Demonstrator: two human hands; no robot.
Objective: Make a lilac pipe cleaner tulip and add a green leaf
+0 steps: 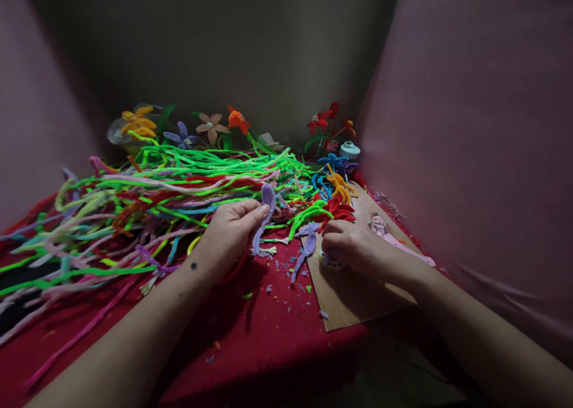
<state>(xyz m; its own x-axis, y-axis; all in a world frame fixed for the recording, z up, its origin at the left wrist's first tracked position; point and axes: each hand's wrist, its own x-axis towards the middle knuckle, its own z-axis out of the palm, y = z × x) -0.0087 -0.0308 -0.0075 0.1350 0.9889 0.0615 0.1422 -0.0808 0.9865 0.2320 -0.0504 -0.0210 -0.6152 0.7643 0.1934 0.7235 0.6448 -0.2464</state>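
My left hand (237, 226) pinches a lavender pipe-cleaner strip (264, 229) between thumb and fingers, its fuzzy length curving downward. My right hand (353, 244) is closed over a white round piece with holes (332, 261) on the brown board (353, 306); its fingertips are partly hidden. Just left of that hand, a lavender petal-shaped piece (308, 245) lies across the board's edge, with another lavender piece (308, 228) above it. Red pipe-cleaner pieces (338, 210) and bent green ones (308, 214) lie beyond my right hand.
A large heap of colourful pipe cleaners (215, 169) covers the left and back of the red cloth (268, 342). Finished pipe-cleaner flowers (212, 126) stand behind it. A pink-handled tool (405, 246) lies on the board's right. Pink fabric (483, 127) hangs at the right.
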